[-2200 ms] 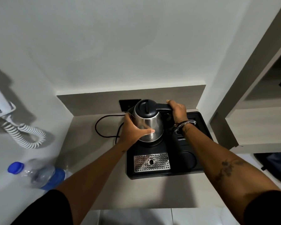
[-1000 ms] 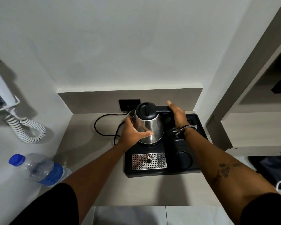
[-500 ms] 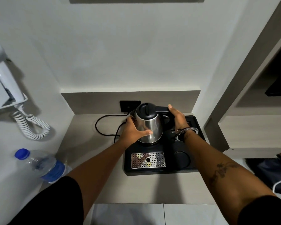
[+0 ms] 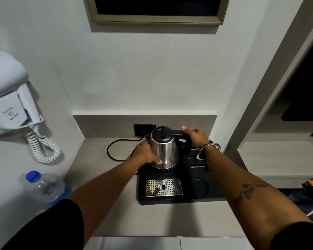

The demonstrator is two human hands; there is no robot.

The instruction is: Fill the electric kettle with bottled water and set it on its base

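Note:
A steel electric kettle point(image 4: 165, 154) with a black lid and handle stands on its base at the back of a black tray point(image 4: 213, 193). A small red light shows under it. My left hand point(image 4: 145, 155) cups the kettle's left side. At the handle's top rests my right hand point(image 4: 196, 135), its fingers loosening and partly lifted. A clear water bottle point(image 4: 43, 186) with a blue cap stands at the counter's left edge, by my left arm.
The kettle's black cable point(image 4: 112, 150) loops over the grey counter point(image 4: 170, 219) to a wall socket point(image 4: 143, 129). A metal drip grid point(image 4: 163, 187) sits in the tray's front. A white hair dryer point(image 4: 7, 98) with a coiled cord hangs on the left wall. Shelves stand to the right.
The view has tilted upward, bringing a wall frame into sight. My right hand has loosened on the handle. The kettle stays in place on the tray.

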